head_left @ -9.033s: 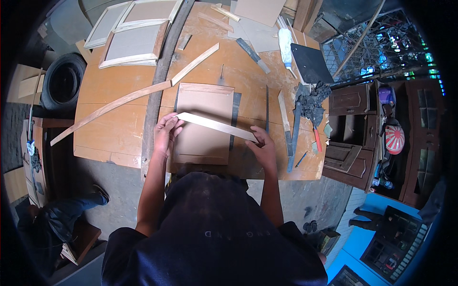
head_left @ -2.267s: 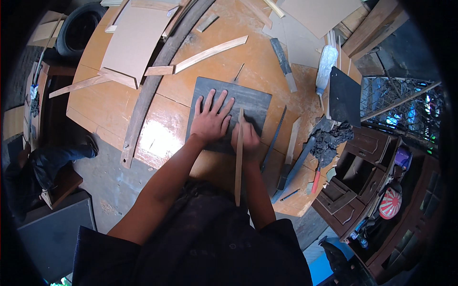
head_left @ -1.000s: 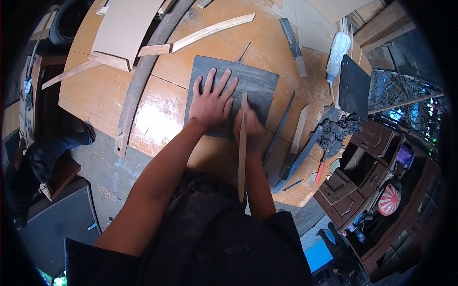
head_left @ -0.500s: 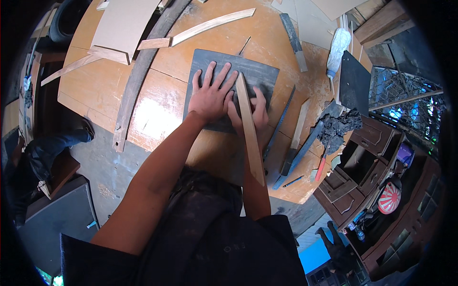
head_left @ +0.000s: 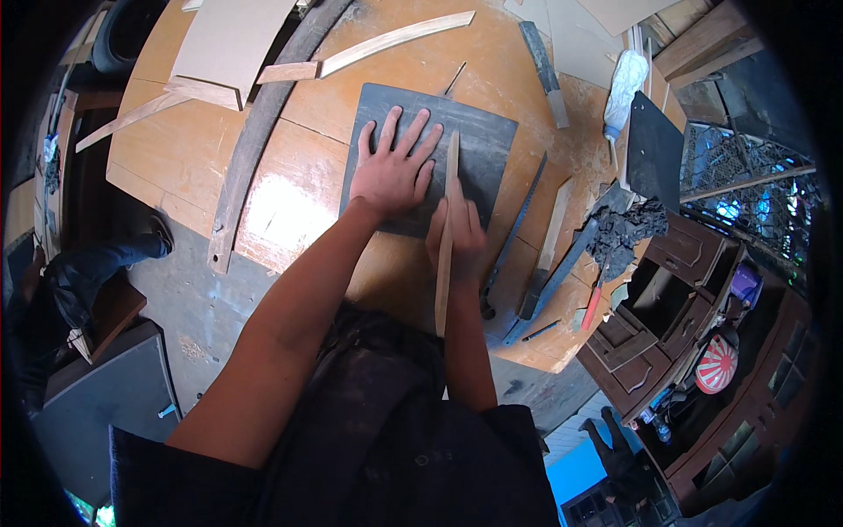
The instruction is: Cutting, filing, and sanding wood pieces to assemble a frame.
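Note:
My left hand lies flat with spread fingers on a dark grey square sheet, which rests on the wooden table. My right hand is closed around a narrow wooden strip. The strip stands on its edge, its far end over the sheet and its near end reaching back along my right forearm. Part of the right fingers is hidden behind the strip. Beside the sheet on the right lies a thin dark saw-like blade.
A long curved wooden piece and a pale curved strip lie left and beyond. To the right are a white bottle, crumpled black plastic and a red-handled tool. Brown cabinets stand farther right; another person's leg shows at left.
The strip has turned onto its narrow edge and its near end has swung left. My right hand has drawn back toward me, away from the left, which stays flat.

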{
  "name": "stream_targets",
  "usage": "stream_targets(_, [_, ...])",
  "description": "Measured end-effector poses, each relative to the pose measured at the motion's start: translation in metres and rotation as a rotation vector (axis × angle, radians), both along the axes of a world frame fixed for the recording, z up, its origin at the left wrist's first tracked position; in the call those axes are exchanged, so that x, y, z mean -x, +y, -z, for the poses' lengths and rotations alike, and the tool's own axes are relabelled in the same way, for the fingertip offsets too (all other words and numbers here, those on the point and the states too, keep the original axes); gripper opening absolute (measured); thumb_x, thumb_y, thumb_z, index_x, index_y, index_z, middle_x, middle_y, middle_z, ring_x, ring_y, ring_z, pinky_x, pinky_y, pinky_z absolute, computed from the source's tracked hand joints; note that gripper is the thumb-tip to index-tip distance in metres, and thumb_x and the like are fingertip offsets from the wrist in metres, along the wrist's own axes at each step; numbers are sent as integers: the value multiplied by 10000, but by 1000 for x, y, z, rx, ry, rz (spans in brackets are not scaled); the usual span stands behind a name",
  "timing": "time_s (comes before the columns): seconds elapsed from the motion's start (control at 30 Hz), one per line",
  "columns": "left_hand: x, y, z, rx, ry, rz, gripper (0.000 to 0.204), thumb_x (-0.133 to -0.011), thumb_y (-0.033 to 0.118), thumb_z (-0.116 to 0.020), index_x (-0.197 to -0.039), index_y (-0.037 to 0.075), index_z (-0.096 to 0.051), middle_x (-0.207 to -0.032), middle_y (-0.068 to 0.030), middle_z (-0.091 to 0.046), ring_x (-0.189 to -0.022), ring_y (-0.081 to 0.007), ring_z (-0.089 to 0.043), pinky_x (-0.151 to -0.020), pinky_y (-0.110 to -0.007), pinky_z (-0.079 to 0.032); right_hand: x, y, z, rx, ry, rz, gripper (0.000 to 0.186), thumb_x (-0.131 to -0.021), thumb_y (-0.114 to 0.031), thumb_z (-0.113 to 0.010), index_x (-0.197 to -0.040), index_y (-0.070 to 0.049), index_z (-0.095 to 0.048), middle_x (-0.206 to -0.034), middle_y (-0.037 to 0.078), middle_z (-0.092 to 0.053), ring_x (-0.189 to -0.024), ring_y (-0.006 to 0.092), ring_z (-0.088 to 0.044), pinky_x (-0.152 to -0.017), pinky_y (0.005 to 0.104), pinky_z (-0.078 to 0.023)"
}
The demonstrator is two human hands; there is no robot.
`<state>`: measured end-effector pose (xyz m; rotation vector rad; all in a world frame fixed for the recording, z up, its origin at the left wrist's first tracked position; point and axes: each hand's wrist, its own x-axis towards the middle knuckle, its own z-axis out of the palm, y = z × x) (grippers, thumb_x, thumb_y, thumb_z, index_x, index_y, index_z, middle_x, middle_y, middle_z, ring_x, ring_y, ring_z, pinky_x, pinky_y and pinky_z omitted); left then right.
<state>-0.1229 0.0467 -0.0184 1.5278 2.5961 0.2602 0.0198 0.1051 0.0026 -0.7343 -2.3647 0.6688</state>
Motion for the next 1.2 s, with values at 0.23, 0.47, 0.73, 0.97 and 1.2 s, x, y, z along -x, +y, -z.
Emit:
stream_targets(0.23, [4, -3, -1, 15, -8, -14, 551, -1027, 396, -400, -1562, 280, -339, -1660, -4, -239, -1522, -327, -194, -1184, -619, -131, -37, -32, 3, -6, -25, -48, 371, -938, -13, -597, -1296, 84, -592, -874, 170, -602, -681, 300, -647, -595, 376, -541])
stream_targets(0.47, [-1, 1, -2, 23, 2, 16, 553, -1029, 401, -400, -1564, 277, -336, -1663, -3, -231, -1524, -320, -191, -1186, -615, -131, 4, 9, 1, -119, -59, -51, 355, -911, 38, -603, -1262, 88, -614, -829, 160, -614, -676, 269, -626, -608, 371, -536])
stream_targets(0.73, [0, -3, -6, 47, -16, 12, 560, -1030, 400, -400, -1571, 278, -319, -1665, -4, -226, -1526, -322, -186, -1187, -616, -129, -51, -33, 1, -19, 5, -62, 377, -932, -15, -623, -1298, 70, -598, -845, 156, -600, -690, 282, -638, -589, 362, -534])
stream_targets(0.97, [1, -2, -1, 12, 3, 13, 553, -1030, 397, -408, -1563, 268, -339, -1660, -7, -242, -1524, -322, -192, -1186, -615, -135, -4, 2, 7, -89, 10, -32, 356, -913, -1, -638, -1259, 79, -618, -863, 171, -643, -663, 261, -627, -589, 353, -537])
stream_targets(1.2, [1, -1, -1, 8, 30, 8, 551, -1027, 395, -414, -1559, 267, -347, -1651, -6, -263, -1518, -325, -208, -1184, -613, -140, -44, -26, 5, 12, -14, -32, 346, -918, -5, -631, -1257, 66, -618, -830, 159, -605, -645, 288, -620, -575, 375, -530])
